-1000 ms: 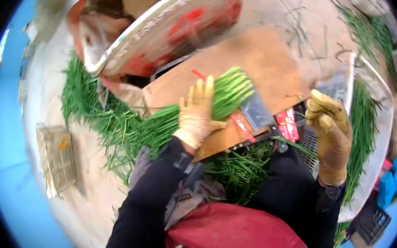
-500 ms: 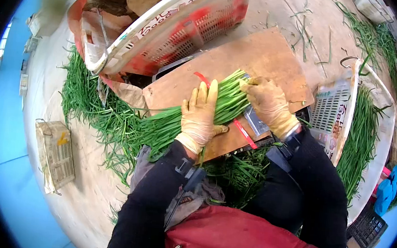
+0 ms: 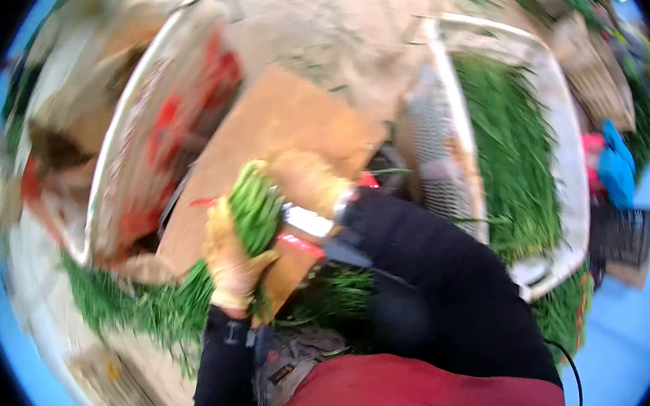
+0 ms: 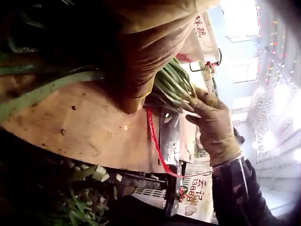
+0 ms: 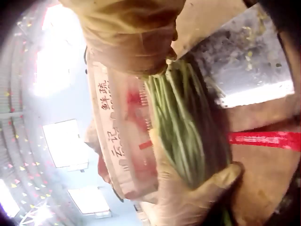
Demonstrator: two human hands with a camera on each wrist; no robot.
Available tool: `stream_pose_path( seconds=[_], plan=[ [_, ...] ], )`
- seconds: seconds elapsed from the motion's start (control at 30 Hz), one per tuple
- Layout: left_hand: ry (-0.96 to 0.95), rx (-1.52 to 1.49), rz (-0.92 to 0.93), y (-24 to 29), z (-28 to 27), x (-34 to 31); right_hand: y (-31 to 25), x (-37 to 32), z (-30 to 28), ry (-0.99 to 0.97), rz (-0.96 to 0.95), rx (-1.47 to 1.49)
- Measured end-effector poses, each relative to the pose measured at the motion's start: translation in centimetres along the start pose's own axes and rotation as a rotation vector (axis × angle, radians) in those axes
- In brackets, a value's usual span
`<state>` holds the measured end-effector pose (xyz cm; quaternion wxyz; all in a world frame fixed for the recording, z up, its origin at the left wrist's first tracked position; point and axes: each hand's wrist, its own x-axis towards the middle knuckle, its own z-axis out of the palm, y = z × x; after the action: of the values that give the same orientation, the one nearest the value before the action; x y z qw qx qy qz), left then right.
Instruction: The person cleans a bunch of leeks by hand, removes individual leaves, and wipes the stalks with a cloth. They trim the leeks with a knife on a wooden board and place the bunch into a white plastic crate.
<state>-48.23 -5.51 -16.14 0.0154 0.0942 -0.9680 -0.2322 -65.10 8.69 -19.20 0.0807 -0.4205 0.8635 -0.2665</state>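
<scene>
A bundle of green garlic chives (image 3: 256, 209) lies across a brown wooden board (image 3: 271, 113), cut stems pointing away from the person. Gloved in pale yellow, my left hand (image 3: 231, 264) holds the bundle, with the thumb along one side and the fingers along the other in the right wrist view. My gloved right hand (image 4: 214, 125) pinches at the stem ends, its fingertips partly hidden among them. Beside the bundle rests a wide metal blade (image 5: 249, 56). A red printed strip (image 5: 265, 140) lies under the bundle on the board.
A white crate with red patches (image 3: 168, 135) stands left of the board. On the right, a white basket (image 3: 569, 193) holds more chives (image 3: 504, 149). Loose chives (image 3: 130, 310) spread over the floor at the left, near a wrapped block (image 3: 116, 382).
The right hand came from the right, away from the bundle, to the stem ends and remains there. The head view has swung right. The left hand has stayed on the bundle throughout.
</scene>
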Motion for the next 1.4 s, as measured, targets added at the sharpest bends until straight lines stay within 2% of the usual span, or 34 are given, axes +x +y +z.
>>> stream_pose_path(
  seconds=[0.03,0.07,0.1,0.13,0.2,0.3,0.37,0.43,0.47,0.5,0.53,0.57,0.63,0.73,0.77,0.87,0.9,1.03,1.13,1.17,1.27,1.3,1.4],
  plan=[
    [-0.014,0.041,-0.013,0.1,0.2,-0.1,0.1,-0.2,-0.5,0.104,-0.02,0.115],
    [-0.03,0.07,-0.043,0.1,0.5,-0.1,-0.4,0.1,-2.9,0.051,0.049,0.148],
    [-0.055,0.091,-0.061,0.3,0.5,0.0,-0.2,0.3,-3.7,0.123,0.094,0.175],
    [-0.06,0.095,-0.042,0.0,0.6,0.0,-0.2,-0.2,-5.1,0.303,0.039,0.232],
    [-0.074,0.05,-0.007,0.1,0.6,0.0,0.3,-1.5,-8.6,0.495,0.014,0.468],
    [-0.107,0.001,-0.05,1.2,0.3,0.0,0.8,-6.3,-14.1,0.904,-0.111,0.506],
    [-0.114,-0.01,-0.064,1.4,0.1,0.1,2.3,-12.0,-16.8,0.863,0.048,0.394],
    [-0.125,-0.011,-0.064,1.5,0.2,0.2,5.7,-16.9,-17.8,0.951,0.083,0.374],
    [-0.131,-0.003,-0.07,1.6,0.3,0.2,8.1,-20.5,-18.3,0.807,0.203,0.117],
    [-0.14,0.006,-0.076,1.5,0.3,0.2,10.0,-23.3,-18.3,0.857,0.308,0.122],
    [-0.144,0.014,-0.081,1.5,0.4,0.3,12.0,-26.3,-18.2,0.874,0.468,0.344],
    [-0.15,0.026,-0.077,1.4,0.4,0.3,13.4,-28.5,-18.8,0.89,0.55,0.364],
    [-0.155,0.024,-0.067,1.1,0.6,0.3,17.1,-32.6,-18.1,0.886,0.681,0.486],
    [-0.164,0.013,-0.074,0.9,0.6,0.3,20.6,-33.3,-17.3,0.874,0.708,0.489],
    [-0.17,0.006,-0.088,1.0,0.5,0.3,22.3,-33.2,-17.1,0.781,0.766,0.384],
    [-0.172,-0.002,-0.111,1.1,0.7,0.5,23.0,-29.4,-18.3,0.676,0.66,0.034],
    [-0.176,0.001,-0.121,1.4,0.7,0.6,23.1,-27.9,-18.3,0.719,0.609,0.001],
    [-0.19,-0.045,-0.143,0.4,1.0,0.6,25.2,-23.1,-18.1,0.623,0.605,-0.029],
    [-0.208,-0.033,-0.148,0.3,1.1,0.7,26.3,-19.9,-16.4,0.643,0.541,0.242],
    [-0.216,-0.001,-0.145,0.5,1.0,0.8,26.9,-18.9,-15.9,0.641,0.538,0.215],
    [-0.234,-0.035,-0.16,0.5,1.2,1.1,27.4,-15.8,-16.3,0.438,0.715,0.146],
    [-0.237,-0.071,-0.171,0.4,1.2,1.1,28.7,-14.9,-15.0,0.52,0.64,0.126],
    [-0.233,-0.033,-0.159,0.6,1.3,1.1,28.8,-12.9,-15.3,0.432,0.689,-0.052]
  ],
)
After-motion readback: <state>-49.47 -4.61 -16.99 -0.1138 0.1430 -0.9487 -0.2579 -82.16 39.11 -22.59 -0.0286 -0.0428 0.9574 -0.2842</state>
